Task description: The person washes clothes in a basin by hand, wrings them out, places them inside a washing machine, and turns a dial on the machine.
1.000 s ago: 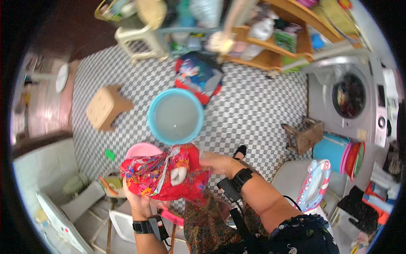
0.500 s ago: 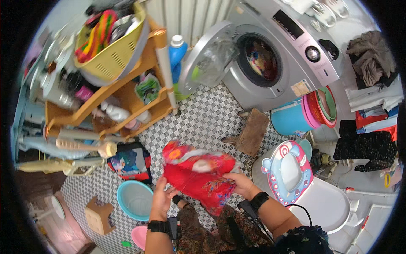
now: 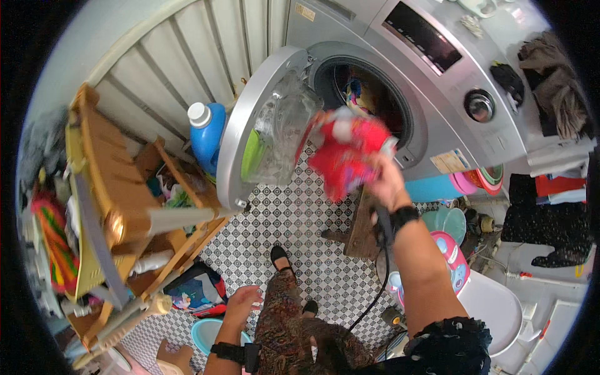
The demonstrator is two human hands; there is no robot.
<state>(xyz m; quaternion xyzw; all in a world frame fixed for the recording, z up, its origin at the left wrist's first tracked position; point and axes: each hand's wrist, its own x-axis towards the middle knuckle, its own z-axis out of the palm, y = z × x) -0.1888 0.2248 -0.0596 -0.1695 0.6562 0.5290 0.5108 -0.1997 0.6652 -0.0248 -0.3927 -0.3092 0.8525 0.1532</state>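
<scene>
My right hand (image 3: 386,182) grips a bunched red garment (image 3: 344,159) with a colourful pattern, slightly smeared by motion. It hangs in front of the round opening of a silver front-loading washing machine (image 3: 431,134) and covers part of it. The machine's glass door (image 3: 262,119) stands swung open to the left. Other laundry (image 3: 357,94) of mixed colours shows inside the dark drum. My left hand (image 3: 242,304) is low, beside my leg, with nothing in it and its fingers apart.
A blue detergent bottle (image 3: 206,134) stands behind the open door. Left is a wooden shelf (image 3: 115,181) with a yellow basket (image 3: 75,237). A wooden stool (image 3: 359,231) is below the garment. A patterned bag (image 3: 197,287) and blue basin (image 3: 209,334) lie on the floor.
I have come closer to the washing machine. The red garment, held in both hands before, has moved up to its opening in my right hand alone; my left hand has let go.
</scene>
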